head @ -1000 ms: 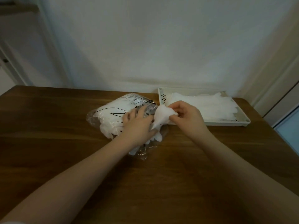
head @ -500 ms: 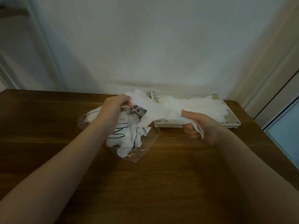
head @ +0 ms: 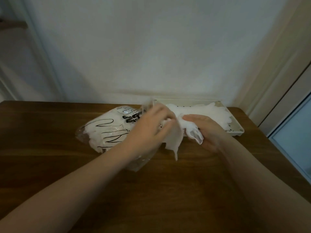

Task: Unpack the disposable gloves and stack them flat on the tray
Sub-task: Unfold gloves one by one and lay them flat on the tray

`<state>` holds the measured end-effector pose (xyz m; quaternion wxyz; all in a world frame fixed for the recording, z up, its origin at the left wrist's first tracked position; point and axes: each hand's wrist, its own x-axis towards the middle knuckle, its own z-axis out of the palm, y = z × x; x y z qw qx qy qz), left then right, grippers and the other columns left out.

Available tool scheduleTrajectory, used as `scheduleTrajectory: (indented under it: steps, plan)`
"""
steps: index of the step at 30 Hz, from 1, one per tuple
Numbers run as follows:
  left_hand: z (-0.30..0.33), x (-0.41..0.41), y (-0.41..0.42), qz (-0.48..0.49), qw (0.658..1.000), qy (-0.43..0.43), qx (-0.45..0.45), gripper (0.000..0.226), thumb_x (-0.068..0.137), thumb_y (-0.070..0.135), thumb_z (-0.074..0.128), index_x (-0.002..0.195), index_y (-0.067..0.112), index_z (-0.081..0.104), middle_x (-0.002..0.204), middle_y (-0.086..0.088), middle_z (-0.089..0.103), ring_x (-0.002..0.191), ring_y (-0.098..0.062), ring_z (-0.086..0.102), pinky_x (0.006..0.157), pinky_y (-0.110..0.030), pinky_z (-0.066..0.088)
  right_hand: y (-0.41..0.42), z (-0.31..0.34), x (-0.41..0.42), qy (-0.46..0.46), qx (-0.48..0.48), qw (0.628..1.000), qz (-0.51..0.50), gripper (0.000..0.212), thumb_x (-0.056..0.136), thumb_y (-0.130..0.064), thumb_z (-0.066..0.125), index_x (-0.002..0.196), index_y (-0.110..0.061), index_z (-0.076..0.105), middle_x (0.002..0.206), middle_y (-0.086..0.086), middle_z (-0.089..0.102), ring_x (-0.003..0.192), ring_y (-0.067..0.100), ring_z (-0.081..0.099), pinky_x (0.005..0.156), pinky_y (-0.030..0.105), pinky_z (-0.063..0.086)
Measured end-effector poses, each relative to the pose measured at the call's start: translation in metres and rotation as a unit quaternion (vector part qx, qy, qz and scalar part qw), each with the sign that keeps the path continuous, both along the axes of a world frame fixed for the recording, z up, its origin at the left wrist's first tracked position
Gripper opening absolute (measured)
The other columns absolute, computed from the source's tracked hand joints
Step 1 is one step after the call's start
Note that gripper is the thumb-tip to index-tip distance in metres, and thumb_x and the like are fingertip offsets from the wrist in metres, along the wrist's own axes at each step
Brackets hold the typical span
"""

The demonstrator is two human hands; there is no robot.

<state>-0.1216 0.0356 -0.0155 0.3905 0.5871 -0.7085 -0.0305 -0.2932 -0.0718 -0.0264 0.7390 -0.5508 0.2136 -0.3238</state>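
**Glove in both hands, just short of the tray**

My right hand [head: 207, 132] has its fingers curled round one end of a loose disposable glove [head: 175, 135], thumb on top, with a crumpled flap poking out below the palm. My left hand [head: 151, 126] is blurred with motion; its fingers look bent onto the other end of the same glove, though I cannot tell how firmly they grip. The glove hangs slack between the two, one corner dangling toward the table [head: 151, 190].

To lay it well, I judge I should pull the two ends apart until the film is taut, carry it over the tray [head: 235, 130], and lower it square onto the stack of gloves [head: 202, 111] already lying there, smoothing out the fold near my right palm.

The glove packet [head: 107, 130] lies on the table just left of the tray, under my left wrist.

Half a second ago the glove was stretched out long, with my left hand raised over the packet; now the hands are close together at the tray's near left corner and the glove is bunched
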Motion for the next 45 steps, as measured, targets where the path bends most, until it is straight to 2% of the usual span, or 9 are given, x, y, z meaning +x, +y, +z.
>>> scheduleTrajectory:
  steps: [2,7,13,20,28,34,38,42,45]
  plan:
    - [-0.004,-0.013,0.001,-0.048,0.997,-0.003,0.06,0.048,0.083,0.05,0.051,0.122,0.022,0.048,0.11,0.017,0.042,0.094,0.002,0.047,0.079,-0.016,0.043,0.013,0.006,0.008,0.111,-0.043,0.993,-0.004,0.025,0.091,-0.008,0.048,0.11,0.0,0.061,0.102,0.02,0.068,0.09,0.03,0.067,0.083,0.035,0.054]
    - [0.004,-0.017,-0.002,-0.064,0.989,0.107,0.075,0.065,0.077,0.031,0.073,0.131,0.03,0.039,0.099,0.021,0.05,0.081,0.0,0.061,0.071,-0.016,0.053,0.014,0.025,0.01,0.08,-0.012,0.996,-0.025,0.038,0.086,0.0,0.057,0.118,-0.018,0.049,0.091,0.013,0.07,0.072,0.025,0.068,0.055,0.03,0.057]
    - [0.015,-0.013,-0.012,-0.11,0.989,0.019,0.102,0.019,0.08,0.027,0.07,0.077,0.013,0.056,0.071,0.006,0.058,0.065,-0.002,0.051,0.06,-0.013,0.043,0.012,0.031,0.0,0.133,-0.071,0.989,-0.003,0.018,0.09,-0.002,0.053,0.086,-0.008,0.069,0.086,0.013,0.065,0.074,0.021,0.061,0.057,0.026,0.053]
    - [0.027,-0.016,-0.014,-0.105,0.965,0.218,0.105,0.014,0.089,0.012,0.058,0.095,0.02,0.048,0.066,0.0,0.066,0.061,-0.015,0.063,0.059,-0.019,0.048,0.004,0.046,-0.013,0.079,0.034,0.996,-0.013,0.021,0.086,0.01,0.051,0.1,0.001,0.064,0.088,0.011,0.071,0.075,0.015,0.07,0.064,0.02,0.058]
    - [0.025,-0.025,-0.019,-0.049,0.957,0.272,0.089,0.014,0.09,0.017,0.057,0.079,0.008,0.059,0.072,-0.006,0.058,0.064,-0.008,0.054,0.064,-0.021,0.047,0.013,0.047,-0.013,0.194,-0.196,0.958,-0.084,0.012,0.087,-0.007,0.061,0.077,-0.007,0.067,0.062,-0.005,0.062,0.057,0.005,0.055,0.054,0.017,0.045]
    - [0.029,-0.029,-0.022,-0.124,0.779,0.6,0.132,0.018,0.094,0.005,0.042,0.09,0.012,0.059,0.077,0.001,0.068,0.07,-0.013,0.065,0.071,-0.025,0.054,0.006,0.044,-0.017,0.182,-0.19,0.958,-0.116,0.028,0.097,-0.023,0.047,0.101,-0.007,0.069,0.1,-0.002,0.071,0.102,0.01,0.063,0.097,0.025,0.041]
    - [0.027,-0.025,-0.022,-0.197,0.683,0.678,0.186,0.021,0.083,0.014,0.051,0.104,0.014,0.05,0.073,-0.004,0.065,0.062,-0.019,0.066,0.06,-0.026,0.054,0.01,0.048,-0.013,0.179,-0.142,0.965,-0.125,0.031,0.101,-0.024,0.039,0.103,-0.006,0.064,0.091,0.005,0.067,0.087,0.018,0.063,0.081,0.029,0.054]
    - [0.036,-0.024,-0.027,-0.142,0.759,0.584,0.25,0.038,0.083,0.045,0.058,0.106,0.015,0.054,0.091,-0.004,0.063,0.077,-0.021,0.065,0.071,-0.031,0.054,0.014,0.053,-0.011,0.238,-0.207,0.938,-0.142,0.033,0.1,-0.028,0.04,0.096,-0.004,0.062,0.08,0.006,0.059,0.069,0.015,0.053,0.063,0.025,0.044]
    - [0.041,-0.026,-0.032,-0.088,0.816,0.504,0.269,0.021,0.088,0.033,0.054,0.091,0.013,0.061,0.092,-0.001,0.067,0.085,-0.017,0.065,0.081,-0.032,0.054,0.013,0.057,-0.014,0.269,-0.26,0.921,-0.112,0.034,0.1,-0.029,0.041,0.09,-0.002,0.059,0.076,0.006,0.053,0.067,0.015,0.048,0.062,0.026,0.039]
